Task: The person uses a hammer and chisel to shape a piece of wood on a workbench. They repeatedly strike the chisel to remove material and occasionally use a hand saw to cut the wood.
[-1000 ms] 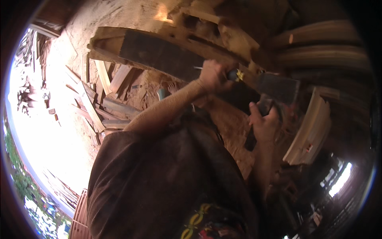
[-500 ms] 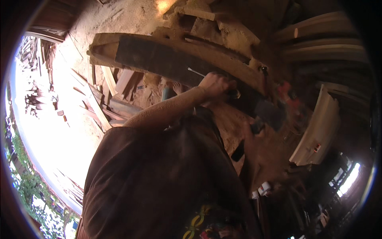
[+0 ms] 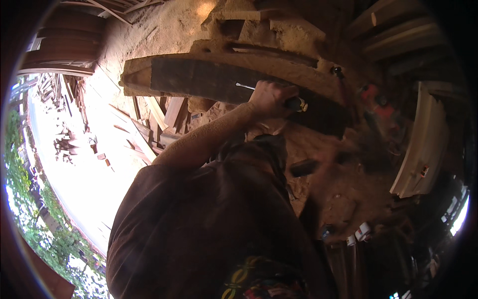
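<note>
My left hand [image 3: 271, 97] is closed around a screwdriver [image 3: 245, 86]. Its metal shaft points left, and the dark and yellow butt of its handle sticks out on the right of my fist. Beneath it lies a long dark metal bed [image 3: 194, 79] with dusty wooden-looking sides, coated in sawdust. My right hand [image 3: 332, 158] is a dim, motion-smeared shape low on the right of the bed; its fingers cannot be made out. Close to it is a dark oblong object [image 3: 304, 168], its kind unclear.
Right of the bed sits a red and black power tool [image 3: 382, 104]. Farther right a pale curved-looking board [image 3: 423, 144] leans, with a small orange item on it. Wood offcuts [image 3: 172, 112] lie left below the bed. White containers [image 3: 362, 231] stand at lower right. Sawdust covers the ground.
The view has shifted, so the surroundings sit farther right. My right hand, earlier near the bed's right end by a grey blurred object, has moved away from it. My left hand keeps the screwdriver.
</note>
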{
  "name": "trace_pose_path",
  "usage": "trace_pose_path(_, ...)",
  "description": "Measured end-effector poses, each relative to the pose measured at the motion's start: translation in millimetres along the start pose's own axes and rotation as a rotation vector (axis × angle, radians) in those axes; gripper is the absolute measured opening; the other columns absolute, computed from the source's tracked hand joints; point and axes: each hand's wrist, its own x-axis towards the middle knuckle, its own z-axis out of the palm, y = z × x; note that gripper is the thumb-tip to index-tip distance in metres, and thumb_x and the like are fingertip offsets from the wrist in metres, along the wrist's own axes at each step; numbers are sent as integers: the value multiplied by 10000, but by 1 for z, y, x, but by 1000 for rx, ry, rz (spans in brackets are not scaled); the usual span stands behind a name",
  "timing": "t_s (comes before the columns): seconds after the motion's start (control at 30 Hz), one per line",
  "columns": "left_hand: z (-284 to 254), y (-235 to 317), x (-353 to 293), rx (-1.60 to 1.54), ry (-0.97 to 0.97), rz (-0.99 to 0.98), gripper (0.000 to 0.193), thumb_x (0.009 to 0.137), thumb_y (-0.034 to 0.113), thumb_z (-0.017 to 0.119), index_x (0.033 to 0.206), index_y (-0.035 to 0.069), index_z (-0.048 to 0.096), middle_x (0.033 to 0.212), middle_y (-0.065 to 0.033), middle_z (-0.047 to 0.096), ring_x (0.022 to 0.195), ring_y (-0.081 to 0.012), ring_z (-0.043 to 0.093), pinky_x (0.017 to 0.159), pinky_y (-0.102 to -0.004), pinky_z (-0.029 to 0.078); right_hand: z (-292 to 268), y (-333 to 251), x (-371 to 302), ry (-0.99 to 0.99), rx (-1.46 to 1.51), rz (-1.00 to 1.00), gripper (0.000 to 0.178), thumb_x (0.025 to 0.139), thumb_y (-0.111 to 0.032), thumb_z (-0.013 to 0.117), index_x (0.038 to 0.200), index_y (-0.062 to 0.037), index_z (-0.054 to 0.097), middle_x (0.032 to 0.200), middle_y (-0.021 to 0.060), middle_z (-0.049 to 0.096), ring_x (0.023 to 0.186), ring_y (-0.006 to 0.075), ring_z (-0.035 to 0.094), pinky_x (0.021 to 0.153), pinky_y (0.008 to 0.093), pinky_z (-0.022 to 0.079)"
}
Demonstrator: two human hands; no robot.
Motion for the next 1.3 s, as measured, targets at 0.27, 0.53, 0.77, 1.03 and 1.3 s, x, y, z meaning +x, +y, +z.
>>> trace_pose_path(0.27,16,-18,-14,7,23,52,342,752,375,826,1029,212,710,800,-76,734,760,-322,744,648,-469,580,7,29,-4,-113,-217,27,214,919,-202,789,958,-56,636,755,8,614,582,86,566,519,256,456)
trace_pose_path(0.53,-6,-3,-4,88,-186,0,521,728,432,839,1158,169,707,877,-112,717,843,-351,726,732,-480,570,-18,94,28,-279,-575,33,376,855,-263,851,1001,-4,621,739,48,625,577,129,620,521,316,506)
trace_pose_path(0.77,-13,43,19,109,-234,25,1049,833,801,663,1550,69,442,1661,-199,346,1551,-390,312,1222,-648,247,-29,70,41,-331,-455,196,250,908,-176,780,974,-11,604,647,21,584,495,113,575,455,298,449)
trace_pose_path(1.03,17,35,24,304,-393,38,1100,842,809,638,1647,142,296,1703,-170,295,1592,-381,239,1234,-667,230,-28,81,41,-401,-256,261,123,933,-81,692,877,-33,593,577,10,552,458,110,553,444,288,436)
trace_pose_path(1.3,12,33,26,305,-430,37,1140,803,715,752,1656,134,268,1669,-141,374,1543,-368,345,1215,-592,297,-26,77,36,-382,-202,281,125,943,-96,690,871,-44,601,580,6,556,450,111,553,440,279,437)
